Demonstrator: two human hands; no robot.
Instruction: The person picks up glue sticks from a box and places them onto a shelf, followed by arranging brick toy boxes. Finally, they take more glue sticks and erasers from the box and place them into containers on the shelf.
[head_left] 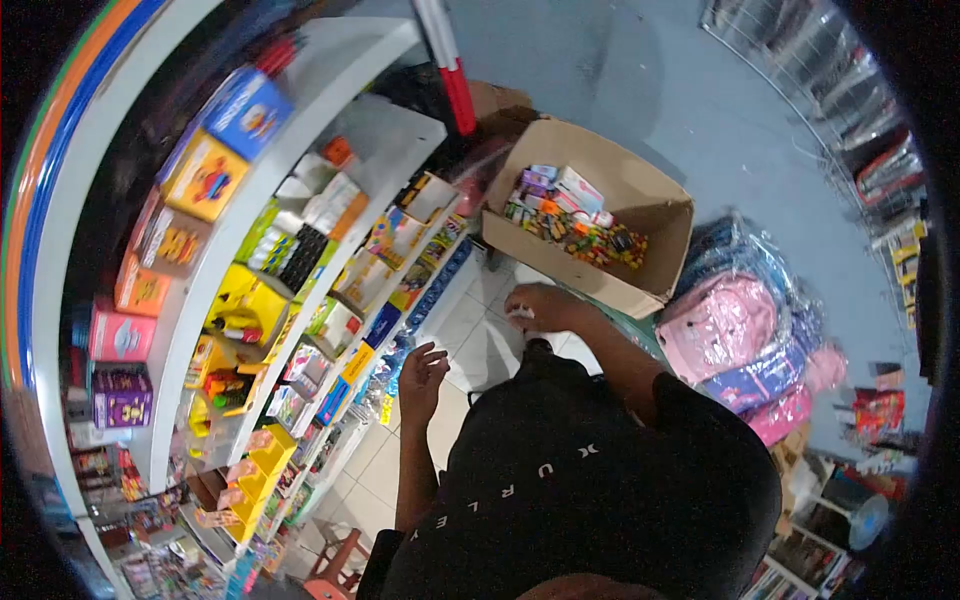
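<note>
My left hand (422, 372) is raised beside the shelves, its fingers loosely bent and apart, with nothing in it. My right hand (545, 307) is in front of my body, near the near side of a large cardboard box (588, 278). Its fingers are curled, and a small whitish thing shows at them, too small and blurred to name. Inside the box lie small cartons (577, 188) and a heap of little multicoloured pieces (608, 245).
White shelves (225, 300) on the left hold boxed goods, a yellow bin (250, 305) and a yellow display stand (262, 470). Plastic-wrapped pink backpacks (722, 325) stand right of the box. A red and white post (453, 85) rises behind it. A reddish-brown stool (338, 568) is at lower left.
</note>
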